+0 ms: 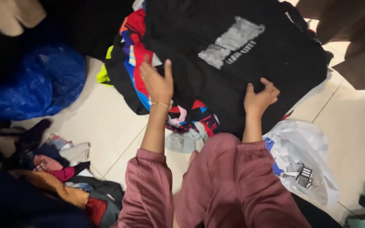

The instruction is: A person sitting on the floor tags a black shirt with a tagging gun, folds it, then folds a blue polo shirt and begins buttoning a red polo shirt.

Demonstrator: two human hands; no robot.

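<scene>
Pinching the lower edge of the black shirt [233,63] at upper centre, your right hand [259,98] holds firm; your left hand [157,82] lies spread flat on its left side. Keep the fabric taut over the clothes pile [186,118].

place: looks like a room in a home, someone sitting on the floor among laundry
floor: pale glossy ceramic floor tiles [106,126] with thin grout lines
clothes: a heap of mixed colourful garments [134,59] right on the tiles, a big black printed t-shirt [233,55] spread over it, plus a second crumpled pile of dark and orange clothes [55,181] at lower left
bags: a crinkly blue plastic bag [39,84] and a white plastic carrier bag [305,156], both lying on the floor
</scene>
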